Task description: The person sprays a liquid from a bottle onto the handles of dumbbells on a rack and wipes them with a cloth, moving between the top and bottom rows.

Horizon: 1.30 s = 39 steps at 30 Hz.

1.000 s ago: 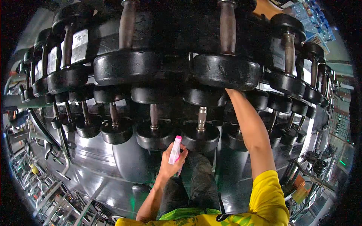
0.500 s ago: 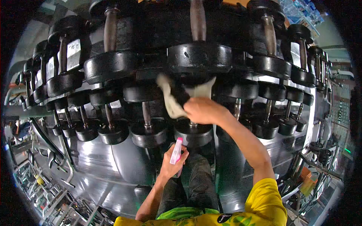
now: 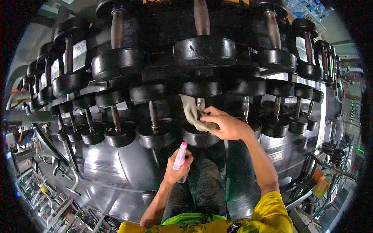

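Note:
My right hand [image 3: 229,125] grips a pale beige cloth [image 3: 192,112], pressed against the near part of a black dumbbell [image 3: 202,136] on the lower rack tier. The cloth covers part of that dumbbell's metal handle. Lower down, in front of my legs, my left hand [image 3: 178,167] is wrapped round a spray bottle with a white and pink trigger head [image 3: 180,156]. Most of the bottle's body is hidden by the hand. Just left of the cloth sits another lower-tier dumbbell [image 3: 156,136].
Larger dumbbells, one of them [image 3: 205,50] straight ahead, line the upper tier. More dumbbells [image 3: 120,134] spread along the lower tier on both sides. Water bottles [image 3: 311,8] stand at the top right. Gym machines [image 3: 58,167] occupy the left, and an orange object [image 3: 320,182] lies right.
My right hand has come down and slightly right with the cloth, from above the dumbbell's handle onto its near part. My left hand keeps hold of the spray bottle, nearly still.

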### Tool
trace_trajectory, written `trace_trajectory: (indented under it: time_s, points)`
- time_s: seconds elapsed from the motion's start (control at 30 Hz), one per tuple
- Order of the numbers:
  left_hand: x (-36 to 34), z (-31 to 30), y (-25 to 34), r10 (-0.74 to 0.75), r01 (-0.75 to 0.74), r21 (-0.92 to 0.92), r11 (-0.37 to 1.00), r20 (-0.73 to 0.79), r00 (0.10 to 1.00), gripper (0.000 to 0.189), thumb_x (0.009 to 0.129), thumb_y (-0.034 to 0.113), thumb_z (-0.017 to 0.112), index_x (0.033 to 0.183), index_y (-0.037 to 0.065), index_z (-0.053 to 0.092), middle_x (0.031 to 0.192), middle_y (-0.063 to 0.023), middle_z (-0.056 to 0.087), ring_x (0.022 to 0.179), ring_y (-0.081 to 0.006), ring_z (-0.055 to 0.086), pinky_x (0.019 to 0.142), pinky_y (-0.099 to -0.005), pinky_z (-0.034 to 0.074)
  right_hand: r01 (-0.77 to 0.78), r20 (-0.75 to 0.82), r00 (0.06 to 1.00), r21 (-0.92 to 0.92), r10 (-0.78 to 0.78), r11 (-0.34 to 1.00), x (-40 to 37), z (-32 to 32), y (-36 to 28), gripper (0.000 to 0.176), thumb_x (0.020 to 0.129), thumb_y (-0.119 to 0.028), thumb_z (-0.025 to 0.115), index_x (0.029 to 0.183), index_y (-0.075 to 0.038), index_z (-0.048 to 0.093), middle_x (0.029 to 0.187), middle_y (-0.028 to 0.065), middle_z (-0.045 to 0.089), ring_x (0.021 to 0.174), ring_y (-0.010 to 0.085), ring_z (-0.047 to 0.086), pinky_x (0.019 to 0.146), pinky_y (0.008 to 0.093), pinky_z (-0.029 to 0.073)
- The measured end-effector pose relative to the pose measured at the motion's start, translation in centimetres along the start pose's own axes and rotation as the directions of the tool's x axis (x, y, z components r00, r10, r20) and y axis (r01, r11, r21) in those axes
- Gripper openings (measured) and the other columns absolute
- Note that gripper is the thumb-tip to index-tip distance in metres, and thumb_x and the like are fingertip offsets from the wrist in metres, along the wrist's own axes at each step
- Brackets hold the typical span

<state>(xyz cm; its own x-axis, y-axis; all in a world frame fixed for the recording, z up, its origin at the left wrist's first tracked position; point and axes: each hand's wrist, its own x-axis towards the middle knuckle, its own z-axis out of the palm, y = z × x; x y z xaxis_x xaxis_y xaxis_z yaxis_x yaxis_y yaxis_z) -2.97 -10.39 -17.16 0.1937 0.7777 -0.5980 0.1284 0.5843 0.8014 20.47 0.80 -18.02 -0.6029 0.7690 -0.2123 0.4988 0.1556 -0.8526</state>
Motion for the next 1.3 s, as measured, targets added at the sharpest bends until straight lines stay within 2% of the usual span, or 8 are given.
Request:
trace_trajectory:
  time_s: [0.13, 0.2, 0.47, 0.63, 0.8, 0.9, 0.97, 1.3]
  points:
    - [0.0, -0.7, -1.4, -0.040, 0.042, -0.067, 0.997, 0.026, 0.999, 0.014, 0.080, 0.005, 0.060, 0.092, 0.003, 0.053, 0.073, -0.0018, 0.056, 0.056, -0.0080, 0.054, 0.051, -0.0228, 0.044, -0.095, 0.042, 0.995, -0.011, 0.096, 0.995, 0.7, 0.6, 0.4, 0.049, 0.072, -0.009, 0.066, 0.118, -0.005, 0.050, 0.114, 0.0166, 0.054, 0.106, 0.0327, 0.054, 0.091, 0.0374, 0.042]
    - [0.0, -0.9, -1.5, -0.034, 0.035, -0.067, 0.997, 0.013, 0.999, 0.014, 0.081, 0.005, 0.060, 0.092, 0.003, 0.053, 0.073, -0.0018, 0.056, 0.056, -0.0080, 0.054, 0.051, -0.0229, 0.044, -0.468, -0.210, 0.854, 0.087, 0.476, 0.879, 1.6, 1.4, 0.7, 0.040, 0.071, -0.009, 0.068, 0.107, -0.001, 0.053, 0.096, 0.0154, 0.062, 0.094, 0.0329, 0.060, 0.082, 0.0386, 0.046]
    - [-0.2, -1.7, -2.2, -0.027, 0.026, -0.036, 0.999, -0.004, 1.000, 0.012, 0.082, 0.006, 0.060, 0.091, 0.003, 0.053, 0.072, -0.0019, 0.056, 0.056, -0.0075, 0.054, 0.051, -0.0226, 0.044, -0.632, -0.849, 0.353, 0.094, 0.393, 0.769, 3.0, 10.4, 8.3, 0.041, 0.076, -0.024, 0.069, 0.101, 0.005, 0.053, 0.106, 0.0237, 0.055, 0.097, 0.0385, 0.056, 0.080, 0.0438, 0.046]
    - [-0.2, -2.1, -2.2, -0.002, 0.002, -0.009, 1.000, -0.029, 1.000, 0.010, 0.082, 0.005, 0.060, 0.089, 0.002, 0.053, 0.070, -0.0015, 0.055, 0.055, -0.0070, 0.054, 0.049, -0.0224, 0.044, -0.507, -0.621, 0.665, 0.031, 0.414, 0.861, 3.4, 11.2, 6.3, 0.080, 0.075, -0.047, 0.066, 0.127, 0.004, 0.035, 0.125, 0.0328, 0.039, 0.116, 0.0460, 0.043, 0.095, 0.0429, 0.041]
    - [0.1, -1.9, -2.1, -0.045, 0.045, -0.021, 0.999, 0.007, 0.999, 0.009, 0.082, 0.003, 0.060, 0.088, 0.003, 0.054, 0.066, -0.0010, 0.054, 0.052, -0.0070, 0.054, 0.048, -0.0222, 0.043, -0.582, -0.408, 0.532, 0.460, 0.742, 0.670, 3.7, 9.0, 7.5, 0.042, 0.082, -0.020, 0.055, 0.118, 0.001, 0.047, 0.105, 0.0182, 0.060, 0.099, 0.0337, 0.057, 0.088, 0.0404, 0.043]
    - [0.1, -1.9, -2.0, -0.030, 0.030, 0.007, 1.000, 0.030, 0.999, 0.009, 0.082, 0.003, 0.060, 0.089, 0.003, 0.054, 0.067, -0.0011, 0.055, 0.053, -0.0067, 0.054, 0.048, -0.0221, 0.043, -0.051, -0.140, 0.401, 0.983, 0.906, 0.174, 3.5, 10.0, 12.5, 0.017, 0.085, -0.007, 0.050, 0.100, -0.002, 0.055, 0.092, 0.0091, 0.060, 0.084, 0.0198, 0.057, 0.077, 0.0352, 0.048]
    - [0.0, -1.9, -2.4, -0.015, 0.015, -0.001, 1.000, 0.055, 0.998, 0.009, 0.082, 0.003, 0.060, 0.089, 0.003, 0.054, 0.066, -0.0010, 0.054, 0.054, -0.0065, 0.054, 0.048, -0.0219, 0.043, 0.386, 0.112, 0.359, 0.886, 0.927, -0.256, 4.2, 10.5, 15.3, 0.011, 0.083, -0.001, 0.054, 0.094, -0.002, 0.055, 0.092, 0.0083, 0.059, 0.085, 0.0204, 0.057, 0.077, 0.0359, 0.051]
    - [-0.9, -3.5, -1.5, -0.056, 0.052, 0.058, 0.997, 0.073, 0.996, 0.009, 0.082, 0.003, 0.060, 0.089, 0.002, 0.054, 0.070, -0.0009, 0.056, 0.055, -0.0065, 0.054, 0.049, -0.0219, 0.043, 0.764, -0.288, 0.254, 0.646, 0.923, -0.009, 6.4, 9.0, 6.0, 0.020, 0.094, -0.007, 0.044, 0.114, -0.006, 0.046, 0.103, 0.0069, 0.055, 0.089, 0.0203, 0.058, 0.079, 0.0351, 0.053]
